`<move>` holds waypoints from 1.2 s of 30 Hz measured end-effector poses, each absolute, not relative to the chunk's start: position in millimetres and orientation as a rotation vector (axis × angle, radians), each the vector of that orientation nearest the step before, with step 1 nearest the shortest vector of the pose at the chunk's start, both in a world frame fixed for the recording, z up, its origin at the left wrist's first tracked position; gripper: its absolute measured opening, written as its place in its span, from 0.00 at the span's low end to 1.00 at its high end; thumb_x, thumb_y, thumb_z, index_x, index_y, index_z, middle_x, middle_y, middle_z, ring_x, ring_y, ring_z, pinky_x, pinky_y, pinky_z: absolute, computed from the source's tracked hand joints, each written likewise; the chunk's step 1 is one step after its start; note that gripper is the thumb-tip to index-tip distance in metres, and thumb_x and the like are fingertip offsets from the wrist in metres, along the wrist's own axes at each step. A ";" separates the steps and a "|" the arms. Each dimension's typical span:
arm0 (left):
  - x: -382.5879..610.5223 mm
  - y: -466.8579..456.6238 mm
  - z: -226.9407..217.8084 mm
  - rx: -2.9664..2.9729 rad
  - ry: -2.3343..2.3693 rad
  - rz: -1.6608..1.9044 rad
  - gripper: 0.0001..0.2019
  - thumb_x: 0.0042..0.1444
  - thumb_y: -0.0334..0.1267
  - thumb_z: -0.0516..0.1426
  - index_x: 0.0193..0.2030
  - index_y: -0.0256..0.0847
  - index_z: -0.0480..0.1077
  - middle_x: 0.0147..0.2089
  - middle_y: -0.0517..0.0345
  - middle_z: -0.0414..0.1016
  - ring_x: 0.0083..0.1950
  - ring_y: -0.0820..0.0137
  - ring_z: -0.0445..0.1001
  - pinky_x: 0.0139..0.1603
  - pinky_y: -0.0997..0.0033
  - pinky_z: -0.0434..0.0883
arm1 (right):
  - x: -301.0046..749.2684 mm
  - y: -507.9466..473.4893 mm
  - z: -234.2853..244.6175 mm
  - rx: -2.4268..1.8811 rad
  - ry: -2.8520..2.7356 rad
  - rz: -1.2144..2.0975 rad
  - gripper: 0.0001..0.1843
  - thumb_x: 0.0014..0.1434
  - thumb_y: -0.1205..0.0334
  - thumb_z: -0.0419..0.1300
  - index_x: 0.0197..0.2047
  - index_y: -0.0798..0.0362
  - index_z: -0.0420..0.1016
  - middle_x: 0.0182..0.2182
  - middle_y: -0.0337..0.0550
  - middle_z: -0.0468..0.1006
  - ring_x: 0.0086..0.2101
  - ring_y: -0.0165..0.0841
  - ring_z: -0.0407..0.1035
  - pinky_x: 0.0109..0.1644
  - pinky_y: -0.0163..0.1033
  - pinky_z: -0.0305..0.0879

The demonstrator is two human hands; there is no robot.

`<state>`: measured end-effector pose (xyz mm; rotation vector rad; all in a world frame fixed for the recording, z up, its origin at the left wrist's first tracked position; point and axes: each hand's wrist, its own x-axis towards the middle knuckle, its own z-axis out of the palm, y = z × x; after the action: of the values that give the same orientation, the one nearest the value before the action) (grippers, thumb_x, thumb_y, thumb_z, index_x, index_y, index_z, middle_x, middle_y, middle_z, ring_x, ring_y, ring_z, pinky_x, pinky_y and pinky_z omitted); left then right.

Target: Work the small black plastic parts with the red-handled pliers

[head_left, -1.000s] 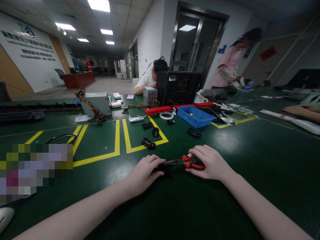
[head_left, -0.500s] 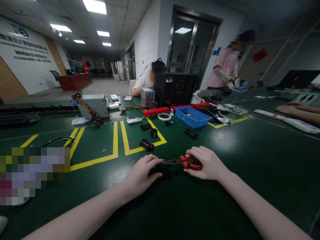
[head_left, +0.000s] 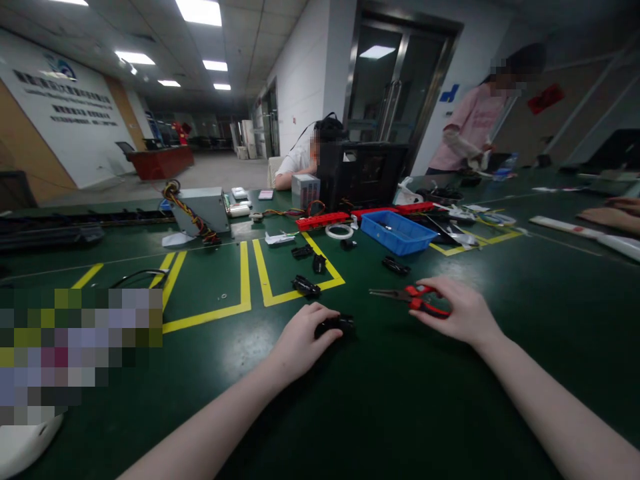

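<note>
My left hand (head_left: 306, 339) is closed around a small black bundle (head_left: 345, 324), which looks like a coiled cable, just above the green table (head_left: 370, 413) or on it; I cannot tell which. Needle-nose pliers (head_left: 407, 297) with red and black handles are gripped in my right hand (head_left: 457, 308). Their jaws point left, apart from the bundle. Beyond my hands lie several similar black bundles, among them one (head_left: 306, 286) by the yellow tape and another (head_left: 396, 265) in front of the blue tray.
A blue tray (head_left: 400, 232) stands past my right hand, beside a white tape ring (head_left: 339, 231) and red strips (head_left: 323, 221). Power supply units (head_left: 200, 212) and a black computer case (head_left: 360, 177) are at the back. Two people are across the table; another person's hands rest at far right.
The pliers have moved right and away from the black bundle in my left hand. The whole view has shifted slightly, with the scene sliding rightward.
</note>
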<state>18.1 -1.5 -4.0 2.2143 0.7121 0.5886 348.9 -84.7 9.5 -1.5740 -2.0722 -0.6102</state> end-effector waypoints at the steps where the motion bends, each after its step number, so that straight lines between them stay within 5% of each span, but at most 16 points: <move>1: 18.3 -2.2 -3.7 2.206 0.726 0.595 0.15 0.62 0.41 0.56 0.55 0.44 0.70 0.52 0.52 0.71 0.54 0.63 0.69 0.55 0.60 0.68 | 359.9 -84.4 8.9 -1.611 -2.004 -0.647 0.22 0.54 0.48 0.61 0.48 0.52 0.69 0.39 0.50 0.77 0.36 0.42 0.72 0.37 0.46 0.67; 14: 18.7 -24.5 6.5 2.397 0.730 0.556 0.15 0.60 0.41 0.57 0.54 0.47 0.70 0.52 0.56 0.72 0.52 0.64 0.68 0.54 0.59 0.67 | 390.1 -82.9 11.5 -1.692 -1.858 -0.695 0.25 0.55 0.42 0.59 0.46 0.53 0.70 0.38 0.49 0.77 0.35 0.42 0.73 0.34 0.45 0.68; 26: 26.1 -25.1 -4.9 2.587 0.590 0.602 0.15 0.60 0.37 0.57 0.54 0.47 0.68 0.53 0.54 0.70 0.52 0.63 0.69 0.54 0.60 0.68 | 354.7 -84.6 15.0 -1.637 -2.042 -0.411 0.23 0.53 0.42 0.61 0.45 0.50 0.71 0.41 0.47 0.78 0.42 0.42 0.72 0.49 0.50 0.62; 36: 22.2 -29.1 1.2 2.591 0.468 0.590 0.17 0.58 0.32 0.56 0.53 0.46 0.69 0.52 0.53 0.70 0.52 0.63 0.69 0.55 0.61 0.67 | 319.4 -93.6 11.8 -1.688 -2.117 -0.218 0.22 0.53 0.46 0.63 0.46 0.50 0.69 0.42 0.47 0.74 0.43 0.41 0.67 0.51 0.48 0.59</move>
<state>22.2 -29.1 1.2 2.5910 0.4678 0.5899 319.4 -93.6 11.8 -1.6881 -2.1172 -0.2178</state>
